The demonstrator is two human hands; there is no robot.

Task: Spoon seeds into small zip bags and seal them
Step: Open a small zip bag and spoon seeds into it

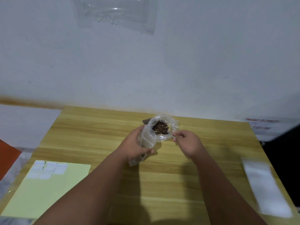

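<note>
Wooden bench (97, 135) under you, yellow sheet (48, 192) at your near left. The open seed bag (173, 122) sits mid-bench, just beyond both hands. Your left hand (134, 145) grips a small zip bag (146, 138), its top against the seed bag. Your right hand (188, 143) pinches a thin spoon handle (174, 136) that points into the seeds (161, 127); the bowl is hidden.
</note>
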